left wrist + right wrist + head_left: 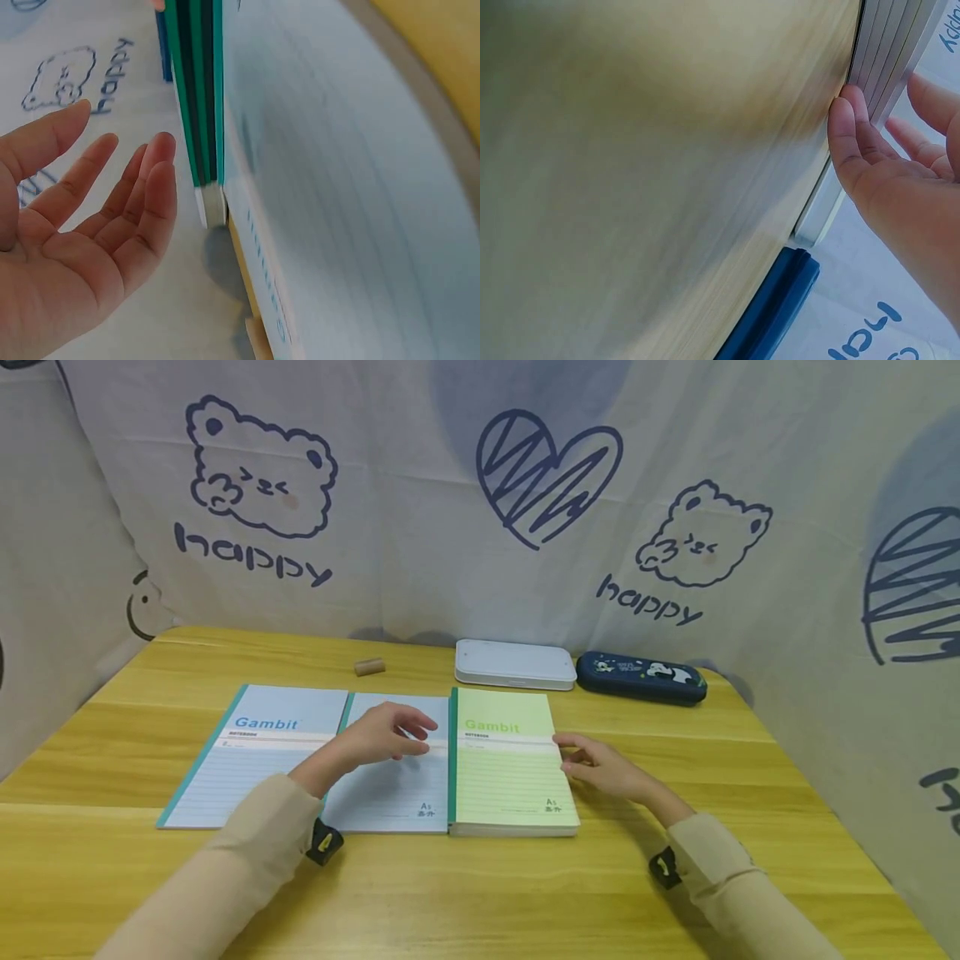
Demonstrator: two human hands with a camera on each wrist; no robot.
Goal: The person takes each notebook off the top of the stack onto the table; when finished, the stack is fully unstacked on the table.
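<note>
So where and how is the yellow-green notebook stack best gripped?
Probably by the long right side of the stack, coming from the right, fingers on the page edges, thumb over the cover. The stack lies flat, its page side thick and exposed; its spine sits close beside the middle blue notebook. The right hand is at that page side.

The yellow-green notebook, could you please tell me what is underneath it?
Under the yellow-green notebook lie more notebooks, stacked, their page edges visible; their front covers are hidden.

Notebook stack [512,781]: lower mid-frame, on desk [525,893]
Notebooks [255,752]: left of it
Cylinder [369,667]: behind notebooks
Box [514,663]: behind stack
Pencil case [641,678]: box's right
</note>
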